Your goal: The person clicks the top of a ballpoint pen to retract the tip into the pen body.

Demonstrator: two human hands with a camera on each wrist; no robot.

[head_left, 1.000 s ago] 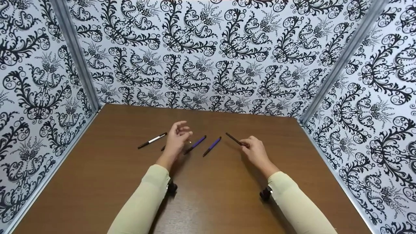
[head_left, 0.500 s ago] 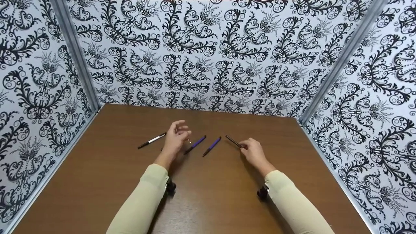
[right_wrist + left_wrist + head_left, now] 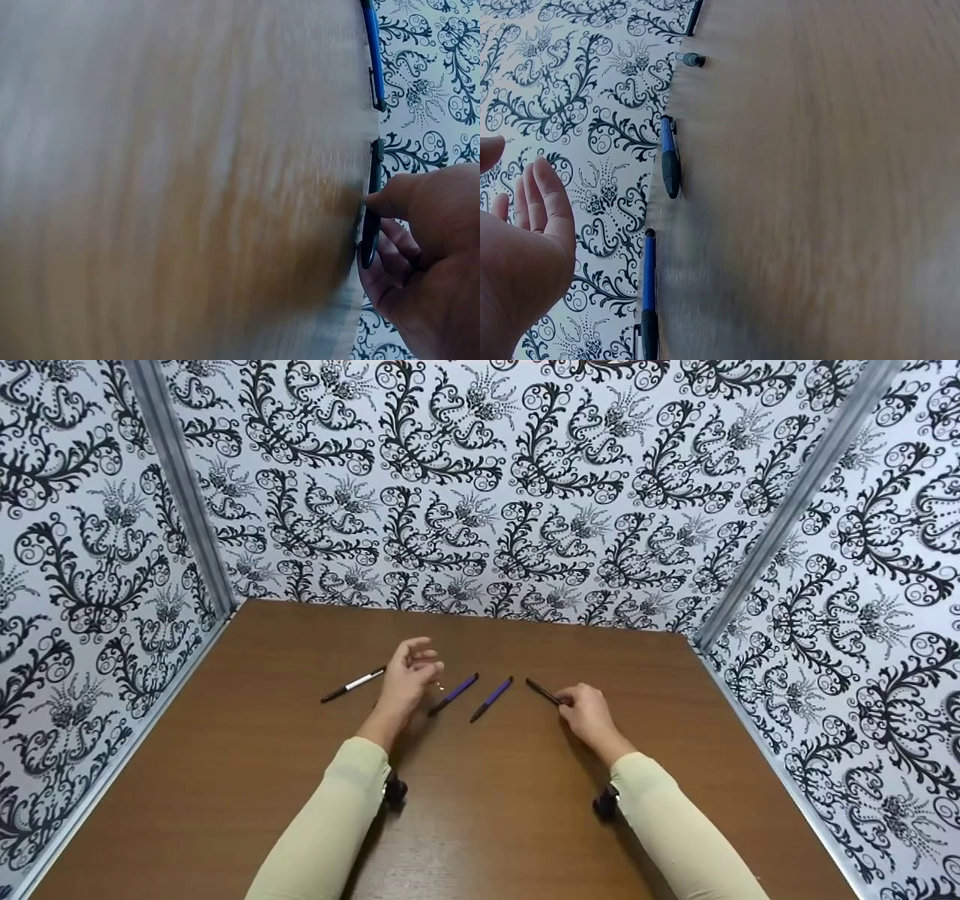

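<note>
In the head view the right hand [image 3: 591,714] pinches a black pen [image 3: 541,690] by its near end, thumb against fingers. The right wrist view shows this black pen [image 3: 373,172] at or just above the tabletop; contact is unclear. The left hand [image 3: 409,679] hovers over the table with relaxed, spread fingers and holds nothing. Two blue pens with dark grips lie between the hands, a left one [image 3: 453,694] and a right one [image 3: 492,699]. A white pen with black ends [image 3: 354,684] lies left of the left hand. Another pen [image 3: 694,59] is mostly hidden beneath that hand.
The brown wooden table [image 3: 480,825] is enclosed at the back and sides by white panels [image 3: 450,510] with black scrollwork. Grey metal posts [image 3: 180,495] stand at the corners. A small dark wrist camera [image 3: 394,791] sits under each sleeve.
The far end of the black pen has dipped slightly toward the person, with the right hand shifting only a little. The left hand stays nearly still, and the other pens keep their places.
</note>
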